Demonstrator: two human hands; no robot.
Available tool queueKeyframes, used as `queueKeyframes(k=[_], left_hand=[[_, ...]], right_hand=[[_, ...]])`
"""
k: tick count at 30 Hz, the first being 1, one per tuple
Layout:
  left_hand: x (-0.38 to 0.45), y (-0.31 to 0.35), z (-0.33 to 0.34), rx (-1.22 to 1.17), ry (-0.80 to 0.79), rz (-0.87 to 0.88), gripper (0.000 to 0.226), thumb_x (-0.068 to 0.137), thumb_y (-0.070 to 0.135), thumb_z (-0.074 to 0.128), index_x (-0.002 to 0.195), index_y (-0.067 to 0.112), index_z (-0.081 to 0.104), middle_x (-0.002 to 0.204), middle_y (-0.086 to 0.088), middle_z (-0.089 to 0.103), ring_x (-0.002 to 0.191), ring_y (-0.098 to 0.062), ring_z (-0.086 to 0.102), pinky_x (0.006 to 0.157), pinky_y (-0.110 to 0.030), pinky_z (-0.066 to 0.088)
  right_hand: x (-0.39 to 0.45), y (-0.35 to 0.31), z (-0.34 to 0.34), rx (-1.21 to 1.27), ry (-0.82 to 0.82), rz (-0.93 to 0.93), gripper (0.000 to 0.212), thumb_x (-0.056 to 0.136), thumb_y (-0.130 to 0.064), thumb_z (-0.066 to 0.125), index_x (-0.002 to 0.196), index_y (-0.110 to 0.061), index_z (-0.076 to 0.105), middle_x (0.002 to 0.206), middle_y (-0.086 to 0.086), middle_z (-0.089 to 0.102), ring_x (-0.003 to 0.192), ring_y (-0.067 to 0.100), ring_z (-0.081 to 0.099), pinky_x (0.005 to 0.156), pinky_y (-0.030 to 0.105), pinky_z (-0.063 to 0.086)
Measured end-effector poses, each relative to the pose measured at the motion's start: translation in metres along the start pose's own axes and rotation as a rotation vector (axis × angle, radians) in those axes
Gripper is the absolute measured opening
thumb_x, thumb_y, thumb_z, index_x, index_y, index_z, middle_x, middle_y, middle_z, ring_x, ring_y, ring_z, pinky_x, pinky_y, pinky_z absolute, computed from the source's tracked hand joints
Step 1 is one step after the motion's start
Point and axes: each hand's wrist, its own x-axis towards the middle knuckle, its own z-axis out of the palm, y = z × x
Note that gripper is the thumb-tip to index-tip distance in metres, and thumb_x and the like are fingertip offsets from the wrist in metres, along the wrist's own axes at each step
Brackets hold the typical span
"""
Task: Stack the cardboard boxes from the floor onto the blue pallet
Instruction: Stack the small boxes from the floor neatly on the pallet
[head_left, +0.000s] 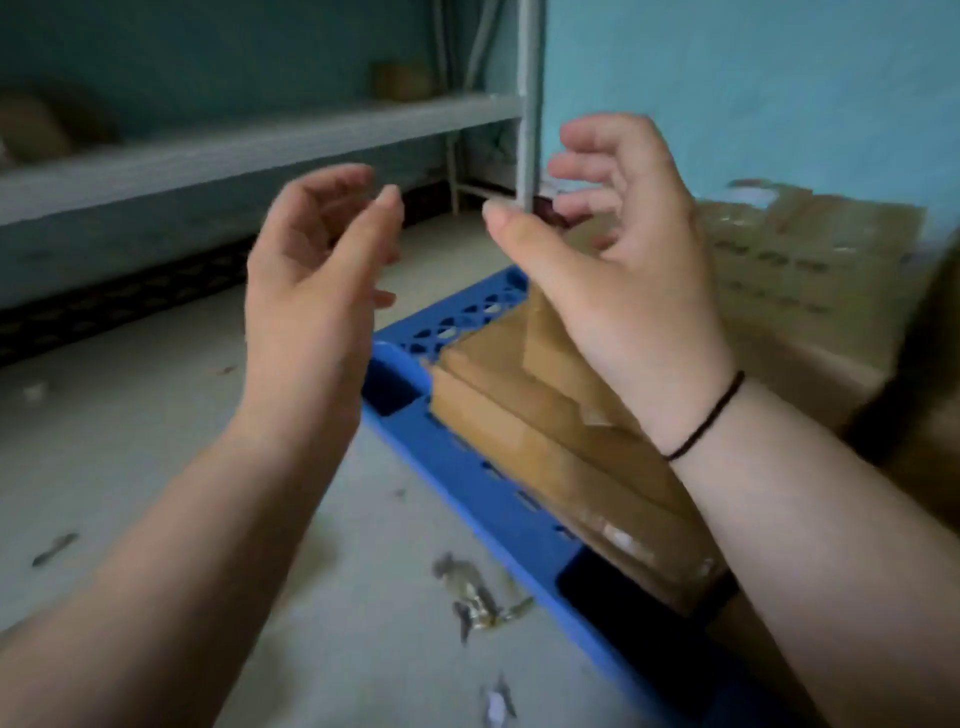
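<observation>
A blue pallet (467, 467) lies on the floor, running from the centre to the lower right. A stack of flat cardboard boxes (524, 415) sits on it, partly hidden by my right wrist. A larger taped cardboard box (810, 275) stands behind them at the right. My left hand (317, 265) is raised above the floor to the left of the pallet, fingers loosely curved, holding nothing. My right hand (618, 260) hovers above the stacked boxes, fingers relaxed and spread, also empty. A black band circles my right wrist.
A grey metal shelf (249, 140) runs along the back left, with its upright post (530, 104) behind my right hand. Blurred brown items lie on the shelf. Scraps of tape and litter (478, 603) dot the concrete floor near the pallet's edge. A teal wall stands behind.
</observation>
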Motion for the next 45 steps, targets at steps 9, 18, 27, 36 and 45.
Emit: queueKeyframes(k=[9, 18, 27, 36, 45], left_hand=[[-0.052, -0.070, -0.218, 0.377, 0.493, -0.297, 0.010, 0.087, 0.027, 0.056, 0.095, 0.034, 0.057, 0.092, 0.013, 0.062, 0.086, -0.005, 0.060, 0.079, -0.028, 0.049], [-0.160, -0.123, -0.344, 0.478, 0.826, -0.748, 0.029, 0.085, 0.028, 0.060, 0.114, 0.024, 0.053, 0.114, 0.001, 0.060, 0.100, -0.011, 0.056, 0.078, -0.023, 0.047], [-0.168, -0.197, -0.344, 0.117, 0.945, -1.191, 0.052, 0.084, 0.034, 0.059, 0.129, 0.012, 0.045, 0.115, -0.004, 0.058, 0.109, -0.022, 0.054, 0.101, -0.041, 0.044], [-0.153, -0.240, -0.327, 0.167, 0.985, -1.168, 0.051, 0.084, 0.032, 0.056, 0.132, 0.021, 0.040, 0.123, -0.007, 0.058, 0.102, -0.022, 0.057, 0.094, -0.045, 0.049], [-0.121, -0.223, -0.263, 0.251, 0.772, -0.845, 0.057, 0.074, 0.022, 0.071, 0.127, 0.024, 0.050, 0.112, 0.003, 0.062, 0.091, -0.010, 0.062, 0.072, -0.021, 0.053]], right_hand=[[-0.080, 0.017, 0.219, 0.266, -0.479, 0.188, 0.050, 0.069, -0.039, 0.075, 0.110, -0.026, 0.050, 0.109, -0.009, 0.053, 0.096, 0.009, 0.054, 0.074, 0.012, 0.041], [-0.214, 0.020, 0.355, 0.264, -0.951, 0.267, 0.059, 0.070, -0.039, 0.075, 0.120, -0.021, 0.048, 0.121, -0.004, 0.052, 0.111, 0.013, 0.050, 0.089, 0.023, 0.039], [-0.244, 0.040, 0.468, -0.178, -1.337, 0.045, 0.072, 0.083, -0.045, 0.057, 0.143, -0.020, 0.025, 0.151, 0.001, 0.026, 0.137, 0.024, 0.026, 0.108, 0.048, 0.030], [-0.254, 0.083, 0.438, -0.026, -1.072, 0.454, 0.051, 0.061, -0.042, 0.079, 0.098, -0.020, 0.052, 0.086, -0.009, 0.056, 0.079, 0.012, 0.057, 0.064, 0.024, 0.043], [-0.217, 0.104, 0.364, 0.136, -0.654, 0.641, 0.040, 0.061, -0.038, 0.079, 0.081, -0.019, 0.050, 0.070, -0.015, 0.054, 0.066, 0.012, 0.055, 0.052, 0.019, 0.037]])
